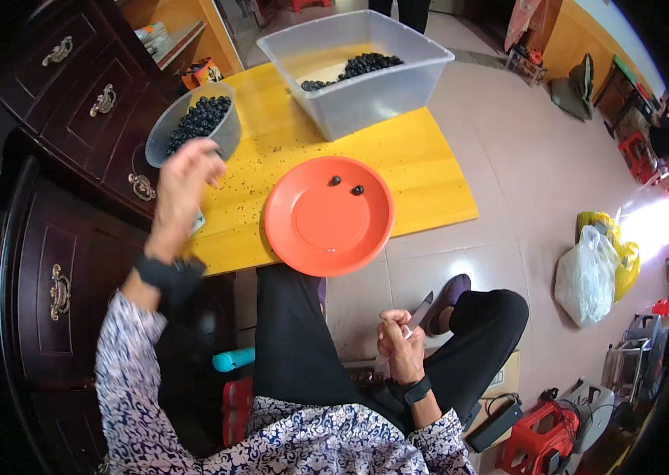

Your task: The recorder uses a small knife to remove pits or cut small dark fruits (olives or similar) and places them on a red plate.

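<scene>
My left hand [184, 184] is raised over the near edge of a small clear tub [233, 131] of dark, round, berry-sized pieces [201, 116]. Motion smears its fingers, so any hold is unclear. Above my right thigh, my right hand [400, 348] is closed around a small knife [421, 311], its blade pointing up and away. An orange-red plate [326, 252] rests at the front of a yellow tabletop [437, 186]. Two dark pieces [346, 186] lie apart on its far right side.
Behind the plate stands a large clear bin [374, 103] with more dark pieces. Brown crumbs dot the tabletop. Dark drawers [85, 95] rise close on my left. Stuffed plastic bags [587, 277] and a red stool [536, 435] are on the floor to the right.
</scene>
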Action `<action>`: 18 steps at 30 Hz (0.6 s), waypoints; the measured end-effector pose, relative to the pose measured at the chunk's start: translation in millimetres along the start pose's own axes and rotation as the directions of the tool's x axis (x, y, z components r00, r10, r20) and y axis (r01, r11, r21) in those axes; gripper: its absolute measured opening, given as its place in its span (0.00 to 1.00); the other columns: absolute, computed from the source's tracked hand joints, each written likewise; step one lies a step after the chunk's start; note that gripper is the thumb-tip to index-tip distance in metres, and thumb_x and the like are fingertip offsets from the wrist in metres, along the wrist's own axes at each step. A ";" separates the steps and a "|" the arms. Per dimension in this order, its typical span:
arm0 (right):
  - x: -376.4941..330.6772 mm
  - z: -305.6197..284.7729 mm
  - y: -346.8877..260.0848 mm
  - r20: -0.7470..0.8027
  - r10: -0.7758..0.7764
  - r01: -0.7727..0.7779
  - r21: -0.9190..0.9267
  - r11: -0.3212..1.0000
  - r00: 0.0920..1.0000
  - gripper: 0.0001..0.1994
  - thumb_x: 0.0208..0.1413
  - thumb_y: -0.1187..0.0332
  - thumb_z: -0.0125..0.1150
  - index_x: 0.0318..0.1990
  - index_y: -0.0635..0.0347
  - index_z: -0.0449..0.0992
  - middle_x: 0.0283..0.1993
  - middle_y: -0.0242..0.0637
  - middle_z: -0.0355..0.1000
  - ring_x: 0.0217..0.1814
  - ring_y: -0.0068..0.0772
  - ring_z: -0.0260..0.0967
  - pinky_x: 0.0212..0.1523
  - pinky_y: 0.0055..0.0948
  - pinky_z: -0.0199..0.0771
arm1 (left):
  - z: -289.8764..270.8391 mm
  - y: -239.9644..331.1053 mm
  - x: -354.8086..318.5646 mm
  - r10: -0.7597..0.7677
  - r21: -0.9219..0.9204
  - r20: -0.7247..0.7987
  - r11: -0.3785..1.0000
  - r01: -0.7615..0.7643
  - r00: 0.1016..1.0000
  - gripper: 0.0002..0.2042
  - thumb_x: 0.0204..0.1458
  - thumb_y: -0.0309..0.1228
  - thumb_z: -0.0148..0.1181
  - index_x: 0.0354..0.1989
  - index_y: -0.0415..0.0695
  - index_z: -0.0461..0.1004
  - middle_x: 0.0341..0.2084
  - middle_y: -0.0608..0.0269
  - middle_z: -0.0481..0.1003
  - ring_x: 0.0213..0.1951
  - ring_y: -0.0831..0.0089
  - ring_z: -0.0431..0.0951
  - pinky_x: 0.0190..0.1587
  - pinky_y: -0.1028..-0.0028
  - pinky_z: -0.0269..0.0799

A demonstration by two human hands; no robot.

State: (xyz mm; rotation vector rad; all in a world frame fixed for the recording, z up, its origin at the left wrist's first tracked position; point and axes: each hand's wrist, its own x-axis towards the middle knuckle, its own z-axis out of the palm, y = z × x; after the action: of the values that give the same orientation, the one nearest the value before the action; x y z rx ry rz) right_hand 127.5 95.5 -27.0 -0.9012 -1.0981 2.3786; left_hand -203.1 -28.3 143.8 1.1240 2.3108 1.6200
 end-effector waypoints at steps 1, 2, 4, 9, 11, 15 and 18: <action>-0.1 1.7 -0.1 -0.002 -0.004 0.004 -0.003 1.000 1.000 0.06 0.60 0.66 0.55 0.40 0.56 0.71 0.25 0.28 0.63 0.18 0.12 0.51 0.17 0.14 0.50 | -22.9 -13.7 25.1 -0.059 0.019 -0.061 0.998 0.061 0.996 0.16 0.55 0.33 0.53 0.47 0.33 0.70 0.28 0.66 0.75 0.30 0.82 0.71 0.35 0.81 0.67; -0.5 1.6 -0.7 -0.015 -0.007 0.007 -0.007 1.000 1.000 0.06 0.60 0.66 0.55 0.40 0.57 0.70 0.25 0.29 0.63 0.17 0.11 0.48 0.17 0.13 0.47 | -40.9 -27.1 49.8 -0.111 0.027 -0.108 0.993 0.114 0.988 0.16 0.54 0.32 0.53 0.47 0.33 0.70 0.29 0.65 0.75 0.29 0.83 0.71 0.33 0.82 0.67; 2.1 4.1 -0.1 -0.019 -0.003 0.003 0.003 1.000 1.000 0.06 0.60 0.66 0.55 0.40 0.57 0.70 0.26 0.29 0.63 0.17 0.11 0.48 0.17 0.13 0.47 | -67.0 -50.5 79.9 -0.156 0.114 -0.202 0.977 0.181 0.967 0.15 0.53 0.31 0.53 0.46 0.34 0.70 0.28 0.66 0.75 0.28 0.83 0.71 0.31 0.82 0.67; 8.4 -3.3 4.6 -0.046 0.017 -0.018 -0.003 1.000 0.999 0.06 0.60 0.66 0.55 0.40 0.56 0.73 0.26 0.25 0.65 0.20 0.11 0.54 0.18 0.14 0.52 | -0.6 -40.1 66.9 -0.130 0.097 -0.027 0.986 0.132 0.991 0.10 0.51 0.30 0.54 0.39 0.40 0.74 0.27 0.69 0.74 0.28 0.83 0.71 0.31 0.82 0.67; 7.7 -1.7 4.1 -0.064 0.030 -0.030 0.004 1.000 0.998 0.06 0.60 0.67 0.54 0.39 0.57 0.73 0.26 0.25 0.65 0.20 0.11 0.55 0.19 0.13 0.53 | 33.7 -29.9 47.4 -0.042 0.154 0.242 0.988 0.004 0.969 0.09 0.51 0.29 0.53 0.38 0.40 0.74 0.26 0.68 0.73 0.29 0.82 0.71 0.32 0.80 0.67; 7.0 -7.0 5.3 -0.032 -0.036 0.036 -0.002 0.999 0.999 0.05 0.60 0.68 0.54 0.41 0.59 0.71 0.26 0.28 0.63 0.18 0.10 0.48 0.18 0.13 0.49 | 109.4 -2.3 38.3 0.024 0.215 0.435 0.968 -0.130 0.900 0.08 0.50 0.26 0.50 0.37 0.37 0.72 0.22 0.57 0.72 0.26 0.75 0.71 0.30 0.74 0.66; 3.3 -2.6 0.7 -0.026 -0.019 0.020 0.029 0.999 0.999 0.05 0.60 0.69 0.53 0.41 0.59 0.70 0.27 0.28 0.63 0.18 0.10 0.49 0.18 0.13 0.49 | 131.2 -3.9 42.4 0.095 0.279 0.557 0.914 -0.294 0.825 0.08 0.49 0.26 0.51 0.34 0.34 0.71 0.21 0.54 0.67 0.24 0.67 0.68 0.29 0.69 0.64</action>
State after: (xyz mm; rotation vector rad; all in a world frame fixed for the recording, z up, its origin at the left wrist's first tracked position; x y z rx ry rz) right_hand 126.9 98.4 -30.1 -0.9050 -1.0544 2.3547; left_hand -173.7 98.4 97.7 1.6842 2.1851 0.7710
